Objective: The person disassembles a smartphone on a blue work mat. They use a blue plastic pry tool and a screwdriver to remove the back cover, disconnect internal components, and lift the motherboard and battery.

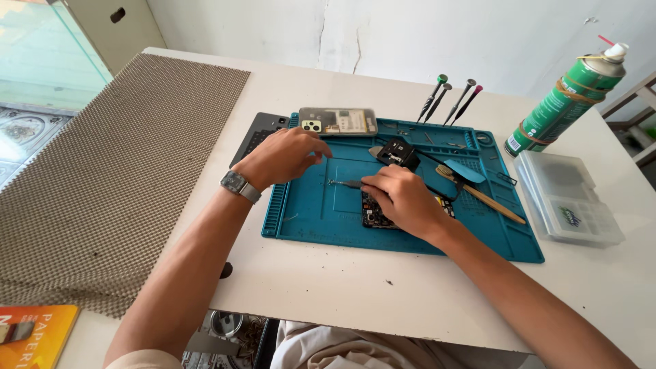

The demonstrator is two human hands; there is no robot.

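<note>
Head view: right hand [403,198] pinches tweezers [345,183] over an opened phone [374,213], hiding it; left hand [287,156], fingers loosely curled, rests on the blue mat [307,215] near screwdrivers [447,99].

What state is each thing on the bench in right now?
Opened black phone: flat on teal mat, under right hand.
Grey tweezers: held by right hand.
Left hand: resting, empty.
Green spray can: upright, capped.
Clear plastic box: closed.

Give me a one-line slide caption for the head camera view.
Right hand holds tweezers over an opened phone on a blue repair mat; left hand rests alongside.
</note>
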